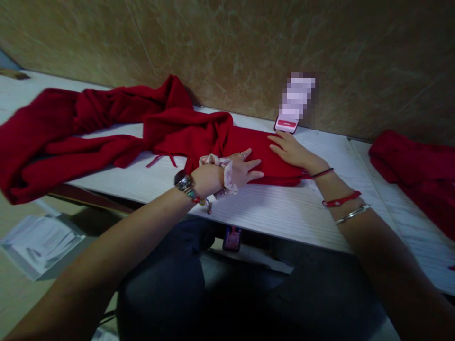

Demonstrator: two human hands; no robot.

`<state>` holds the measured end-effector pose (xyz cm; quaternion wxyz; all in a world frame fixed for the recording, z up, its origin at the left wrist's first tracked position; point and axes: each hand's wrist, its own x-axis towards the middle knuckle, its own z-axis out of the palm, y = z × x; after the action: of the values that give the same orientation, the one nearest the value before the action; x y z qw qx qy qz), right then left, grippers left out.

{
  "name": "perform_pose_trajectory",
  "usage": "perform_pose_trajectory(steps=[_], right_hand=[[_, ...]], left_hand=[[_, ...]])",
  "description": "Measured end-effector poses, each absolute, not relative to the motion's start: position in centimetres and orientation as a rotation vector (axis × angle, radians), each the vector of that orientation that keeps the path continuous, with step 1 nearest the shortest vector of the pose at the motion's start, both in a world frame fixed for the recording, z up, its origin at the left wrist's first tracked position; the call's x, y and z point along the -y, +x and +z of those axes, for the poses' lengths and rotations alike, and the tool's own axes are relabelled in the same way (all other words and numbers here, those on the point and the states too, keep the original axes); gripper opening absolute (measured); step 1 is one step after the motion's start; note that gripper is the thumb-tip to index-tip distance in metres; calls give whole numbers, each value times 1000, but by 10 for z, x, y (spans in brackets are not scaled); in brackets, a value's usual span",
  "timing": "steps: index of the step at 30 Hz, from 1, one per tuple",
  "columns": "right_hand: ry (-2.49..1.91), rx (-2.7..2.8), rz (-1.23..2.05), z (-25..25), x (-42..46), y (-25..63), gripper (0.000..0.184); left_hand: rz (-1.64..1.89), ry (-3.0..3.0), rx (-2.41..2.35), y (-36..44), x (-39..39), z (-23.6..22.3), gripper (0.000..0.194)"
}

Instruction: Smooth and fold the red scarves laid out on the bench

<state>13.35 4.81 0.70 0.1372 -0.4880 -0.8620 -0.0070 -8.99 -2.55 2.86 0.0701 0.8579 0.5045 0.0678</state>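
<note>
Red cloth [250, 135] lies under the left hand [242, 169] and right hand [290, 149], both spread open, gripping nothing.

Probably a small garment workroom, though the view is dim: red knitwear [188, 130] lies along a white wood-grain worktop [270, 215] against a marble-patterned wall [227, 52], with more red fabric [419, 166] at the right.

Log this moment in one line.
left hand: on flat red fabric; right hand: on same fabric; pale-screened phone: at marbled brown wall
</note>
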Motion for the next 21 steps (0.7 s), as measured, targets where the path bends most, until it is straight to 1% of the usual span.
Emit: perform_pose_trajectory(steps=[4,8,12,15,18,21], right_hand=[[-1541,2315,55,-1,-53,139,46],[-1563,2277,66,-3,-52,140,45],[-1632,2341,20,5,-43,142,50],[-1611,2335,-86,14,-38,146,51],[-1546,2303,-155,18,-38,150,50],[-1520,2307,-109,15,-41,153,45]], left_hand=[[179,2608,-1536,-75,19,37,49],[139,2571,-1639,-59,15,28,54],[108,2525,-1616,-54,13,15,56],[124,2539,-1555,-54,15,13,59],[172,2566,-1524,-54,17,17,58],[188,2625,-1487,-53,17,20,57]])
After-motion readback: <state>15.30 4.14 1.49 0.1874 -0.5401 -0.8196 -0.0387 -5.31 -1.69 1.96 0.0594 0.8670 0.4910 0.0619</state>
